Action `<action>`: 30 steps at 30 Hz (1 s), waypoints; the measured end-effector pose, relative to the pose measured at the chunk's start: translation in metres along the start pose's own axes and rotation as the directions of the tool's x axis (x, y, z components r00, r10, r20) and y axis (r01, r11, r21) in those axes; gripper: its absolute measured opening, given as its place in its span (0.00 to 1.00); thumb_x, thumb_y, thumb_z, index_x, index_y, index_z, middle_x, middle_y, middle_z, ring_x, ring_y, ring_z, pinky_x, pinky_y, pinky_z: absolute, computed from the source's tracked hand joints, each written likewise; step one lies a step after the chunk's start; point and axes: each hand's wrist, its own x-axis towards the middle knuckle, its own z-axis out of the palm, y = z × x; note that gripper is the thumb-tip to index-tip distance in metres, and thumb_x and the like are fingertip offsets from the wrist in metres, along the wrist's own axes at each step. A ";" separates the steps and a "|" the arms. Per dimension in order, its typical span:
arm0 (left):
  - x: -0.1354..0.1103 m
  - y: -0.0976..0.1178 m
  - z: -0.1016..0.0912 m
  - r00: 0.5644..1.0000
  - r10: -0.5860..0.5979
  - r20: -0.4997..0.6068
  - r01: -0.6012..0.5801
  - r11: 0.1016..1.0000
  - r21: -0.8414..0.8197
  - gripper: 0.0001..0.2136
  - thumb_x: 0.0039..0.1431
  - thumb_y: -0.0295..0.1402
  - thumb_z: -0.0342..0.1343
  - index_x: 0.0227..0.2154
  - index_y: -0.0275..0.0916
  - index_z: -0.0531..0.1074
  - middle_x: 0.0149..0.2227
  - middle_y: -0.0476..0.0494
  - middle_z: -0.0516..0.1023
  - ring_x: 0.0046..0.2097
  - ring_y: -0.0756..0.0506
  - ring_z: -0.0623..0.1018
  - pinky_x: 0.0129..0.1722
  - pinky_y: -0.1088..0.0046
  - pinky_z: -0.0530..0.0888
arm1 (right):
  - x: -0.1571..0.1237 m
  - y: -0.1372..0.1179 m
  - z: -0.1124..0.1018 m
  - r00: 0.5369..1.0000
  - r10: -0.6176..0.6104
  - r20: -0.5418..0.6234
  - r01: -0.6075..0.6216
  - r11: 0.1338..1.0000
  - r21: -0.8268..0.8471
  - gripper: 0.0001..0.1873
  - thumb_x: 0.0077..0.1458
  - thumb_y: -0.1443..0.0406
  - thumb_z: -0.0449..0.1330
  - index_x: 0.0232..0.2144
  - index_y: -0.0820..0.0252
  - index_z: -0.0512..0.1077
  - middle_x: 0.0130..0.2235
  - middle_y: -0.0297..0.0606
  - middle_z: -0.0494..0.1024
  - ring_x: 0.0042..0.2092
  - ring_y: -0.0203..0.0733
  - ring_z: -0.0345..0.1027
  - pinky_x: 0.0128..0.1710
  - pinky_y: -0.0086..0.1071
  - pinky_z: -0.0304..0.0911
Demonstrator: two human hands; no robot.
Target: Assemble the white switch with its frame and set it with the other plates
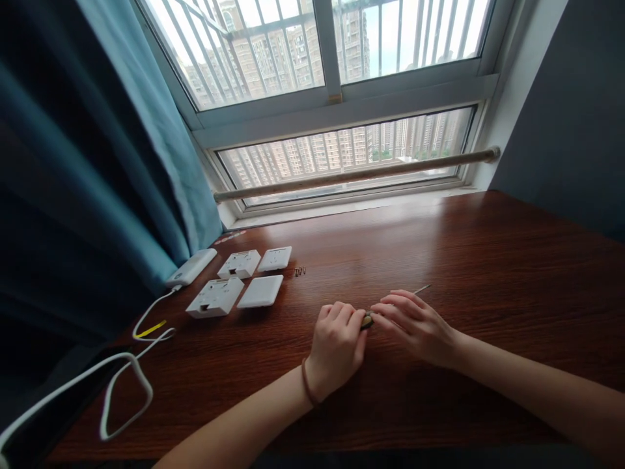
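A screwdriver lies on the wooden table; its metal shaft sticks out past my right hand. My left hand, with a hair band on the wrist, is curled in a loose fist at the handle's near end. Over the handle rests my right hand, fingers together and bent around it. Both hands meet at the handle. How much of the handle each hand grips is hidden.
At the table's left lie two white switch bases, two white cover plates and a few small screws. A white power bank with a white cable sits by the blue curtain. A window runs behind.
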 end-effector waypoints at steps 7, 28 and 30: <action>0.016 -0.061 -0.003 0.925 -0.377 -0.042 0.379 0.917 0.122 0.09 0.60 0.37 0.44 0.31 0.37 0.64 0.33 0.43 0.70 0.33 0.46 0.72 0.34 0.71 0.66 | 0.001 0.004 -0.002 0.989 0.148 -0.017 -0.146 0.985 0.091 0.16 0.54 0.72 0.55 0.46 0.64 0.67 0.46 0.44 0.73 0.51 0.45 0.61 0.50 0.41 0.62; 0.023 -0.104 0.002 0.783 -0.612 0.109 0.545 0.760 0.353 0.17 0.59 0.38 0.41 0.35 0.31 0.70 0.35 0.33 0.74 0.39 0.39 0.76 0.36 0.67 0.70 | -0.002 0.004 0.004 0.969 0.244 0.030 -0.243 0.930 0.277 0.21 0.55 0.71 0.53 0.52 0.62 0.59 0.47 0.48 0.69 0.48 0.45 0.64 0.47 0.42 0.65; 0.023 -0.106 0.003 0.784 -0.611 0.113 0.544 0.763 0.348 0.17 0.59 0.39 0.41 0.34 0.31 0.70 0.35 0.33 0.75 0.38 0.39 0.76 0.36 0.67 0.70 | -0.001 0.003 0.003 0.969 0.246 0.031 -0.245 0.927 0.285 0.21 0.55 0.71 0.52 0.52 0.62 0.59 0.47 0.48 0.69 0.48 0.45 0.64 0.47 0.42 0.65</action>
